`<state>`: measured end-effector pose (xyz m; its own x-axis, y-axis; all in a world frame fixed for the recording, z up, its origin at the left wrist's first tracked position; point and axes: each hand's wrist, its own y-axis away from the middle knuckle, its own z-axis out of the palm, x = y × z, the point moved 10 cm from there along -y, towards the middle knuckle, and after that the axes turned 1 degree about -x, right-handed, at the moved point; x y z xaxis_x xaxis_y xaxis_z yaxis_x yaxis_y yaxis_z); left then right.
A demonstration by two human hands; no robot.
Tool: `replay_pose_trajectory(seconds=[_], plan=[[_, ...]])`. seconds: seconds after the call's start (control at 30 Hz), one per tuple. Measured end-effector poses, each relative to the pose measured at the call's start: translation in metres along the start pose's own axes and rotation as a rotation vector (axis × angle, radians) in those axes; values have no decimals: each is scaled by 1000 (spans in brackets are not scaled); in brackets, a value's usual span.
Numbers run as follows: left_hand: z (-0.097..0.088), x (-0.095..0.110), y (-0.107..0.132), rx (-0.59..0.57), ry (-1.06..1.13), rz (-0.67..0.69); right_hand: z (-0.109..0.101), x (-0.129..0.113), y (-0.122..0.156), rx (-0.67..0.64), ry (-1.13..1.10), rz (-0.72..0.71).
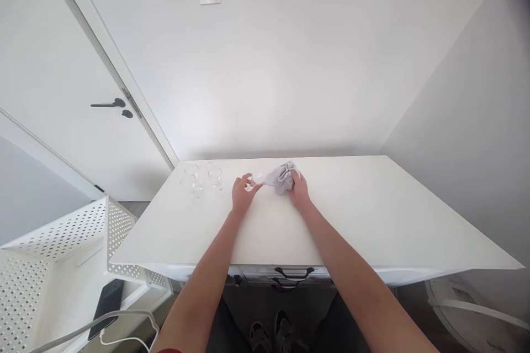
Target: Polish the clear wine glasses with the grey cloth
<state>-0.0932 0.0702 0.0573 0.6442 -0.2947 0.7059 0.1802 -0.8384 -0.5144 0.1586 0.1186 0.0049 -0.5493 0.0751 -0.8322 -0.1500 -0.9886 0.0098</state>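
Between my hands is a small clear glass, hard to make out against the white top. My left hand pinches it with thumb and fingertips. In my right hand is a crumpled light grey cloth, its left end reaching to the glass. How far the cloth covers the glass, I cannot tell. To the left of my left hand, several clear stemmed glasses stand upright in a cluster on the white cabinet top.
A white wall rises behind the cabinet. At lower left, a white perforated rack holds a black phone beside a white cable. Drawers with dark handles are below the front edge. A white door is at left.
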Motion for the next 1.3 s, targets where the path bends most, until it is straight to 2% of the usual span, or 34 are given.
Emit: replay_pose_trajectory(seconds=[0.17, 0.37, 0.5, 0.6, 0.7, 0.8, 0.9, 1.0, 1.07, 1.17, 1.23, 1.3], plan=[[20, 7, -19, -9, -98, 201, -4, -5, -14, 57, 74, -63], [28, -1, -36, 17, -149, 279, -6, -12, -36, 62, 49, -179], [30, -11, -39, 47, -157, 273, 6, 4, -48, -112, -103, -61], [33, -14, -40, 48, -184, 273, 16, 11, -48, -212, -159, 17], [44, -9, -38, -23, -207, 332, 27, 11, -41, -291, -73, 25], [55, -6, -35, -111, -220, 360, 35, 10, -36, -338, 158, -39], [58, -7, -35, -133, -231, 346, 27, 6, -42, -283, 246, -118], [57, -8, -36, -113, -237, 334, -2, 4, -57, -81, 133, -124], [58, -8, -36, -115, -238, 338, -10, 5, -60, -35, 156, -122], [59, -5, -36, -111, -236, 350, 9, 7, -53, -199, 301, -131], [58, -3, -35, -108, -234, 366, 22, 14, -44, -298, 320, -70], [60, 2, -33, -133, -227, 398, 27, 20, -37, -333, 272, 17]])
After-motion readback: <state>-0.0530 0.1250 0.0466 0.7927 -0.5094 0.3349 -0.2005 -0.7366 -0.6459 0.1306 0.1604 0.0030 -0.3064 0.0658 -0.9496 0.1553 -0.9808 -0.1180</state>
